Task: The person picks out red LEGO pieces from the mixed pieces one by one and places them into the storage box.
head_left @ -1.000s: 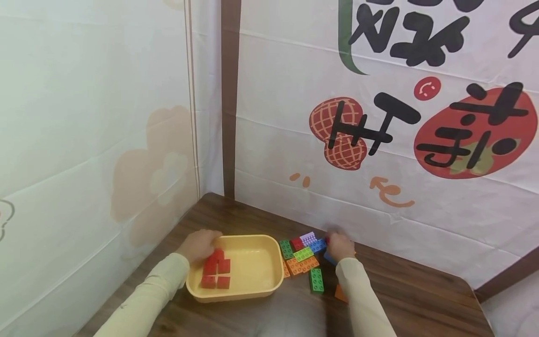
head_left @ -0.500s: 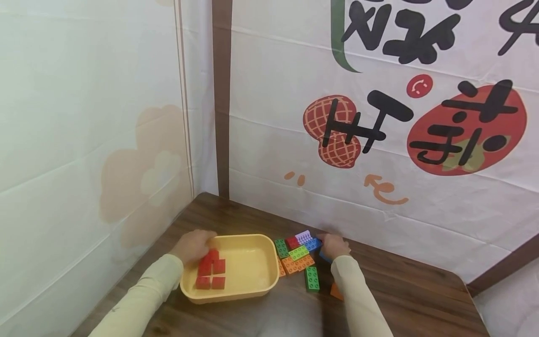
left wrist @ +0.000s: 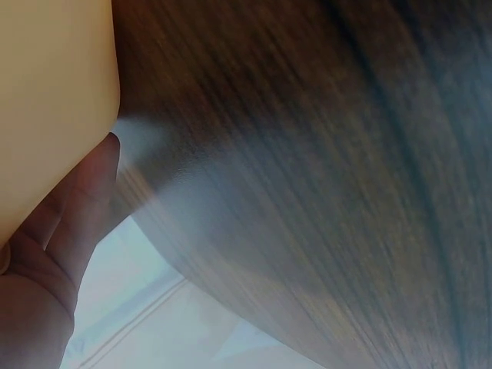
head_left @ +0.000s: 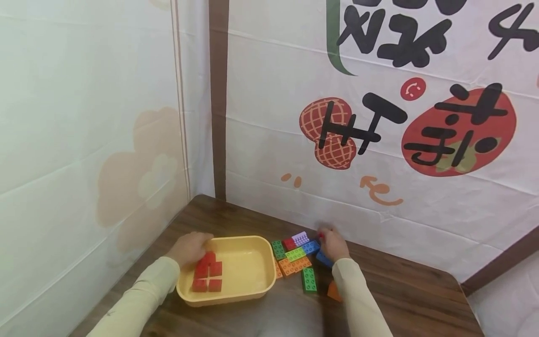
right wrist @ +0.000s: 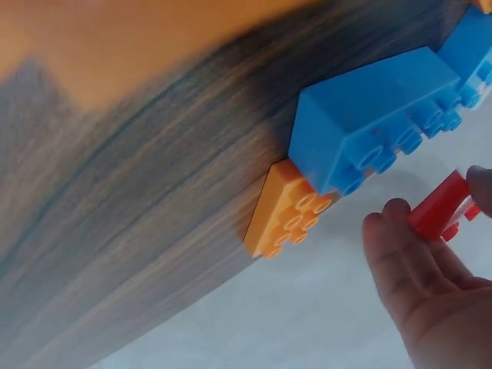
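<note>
In the head view my left hand (head_left: 191,250) grips the left rim of a yellow plastic tub (head_left: 246,296). The left wrist view shows fingers (left wrist: 84,200) along the tub's outer wall (left wrist: 54,100). Several red toy bricks (head_left: 215,268) lie inside, on the tub's left side. Between thumb and fingers, my right hand (right wrist: 434,300) pinches another red toy brick (right wrist: 440,206), its studs facing away from the palm. Below that hand in the head view is a blue brick (head_left: 323,258). The right wrist view has a large blue brick (right wrist: 369,115) and an orange brick (right wrist: 286,211) beside it.
Right of the tub lies a cluster of bricks: dark green (head_left: 278,249), red (head_left: 288,243), lilac (head_left: 301,238), lime (head_left: 295,254) and orange (head_left: 294,266). A green brick (head_left: 309,280) and an orange one (head_left: 334,291) are nearer. Printed cloth (head_left: 269,154) hangs behind the wooden table (head_left: 404,290).
The whole head view has shifted slightly left. My right hand stays by the back bricks, and the red brick in its fingers now shows more plainly. The left hand keeps its hold on the tub.
</note>
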A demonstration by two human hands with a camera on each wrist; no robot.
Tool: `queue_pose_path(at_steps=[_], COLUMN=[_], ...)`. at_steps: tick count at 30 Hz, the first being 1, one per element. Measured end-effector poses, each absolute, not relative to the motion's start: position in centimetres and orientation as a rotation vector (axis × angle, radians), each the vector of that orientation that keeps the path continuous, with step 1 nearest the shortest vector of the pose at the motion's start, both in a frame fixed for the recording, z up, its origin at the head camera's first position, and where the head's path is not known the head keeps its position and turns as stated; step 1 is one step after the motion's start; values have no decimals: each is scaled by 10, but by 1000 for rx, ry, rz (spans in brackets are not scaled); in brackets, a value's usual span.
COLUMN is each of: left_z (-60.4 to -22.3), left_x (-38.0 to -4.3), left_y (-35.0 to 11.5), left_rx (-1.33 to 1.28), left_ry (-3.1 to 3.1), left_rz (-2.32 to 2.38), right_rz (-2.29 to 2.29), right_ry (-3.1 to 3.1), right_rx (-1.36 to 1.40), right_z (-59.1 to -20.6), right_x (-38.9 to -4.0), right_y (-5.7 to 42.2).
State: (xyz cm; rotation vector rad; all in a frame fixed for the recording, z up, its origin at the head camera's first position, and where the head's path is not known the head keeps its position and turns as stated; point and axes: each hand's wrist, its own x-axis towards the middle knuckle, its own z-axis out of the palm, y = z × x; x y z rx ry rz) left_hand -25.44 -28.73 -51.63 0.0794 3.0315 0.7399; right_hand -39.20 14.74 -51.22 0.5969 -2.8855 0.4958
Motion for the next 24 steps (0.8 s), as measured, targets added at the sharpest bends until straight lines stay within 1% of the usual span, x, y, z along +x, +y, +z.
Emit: queue_pose_path(at_steps=[11, 19, 24], left_z=[-515, -518, -517], left_x=[-253, -255, -256], left_y=[-289, -291, -290], left_rx=[92, 107, 119], left_ry=[3028, 3033, 3031], left_rz=[764, 746, 742], right_rz=[722, 732, 731], right_ry=[-2835, -2890, -2884], right_rx=[660, 573, 622], right_z=[-502, -494, -488], right_x=[-385, -378, -372], right_y=[149, 142, 137])
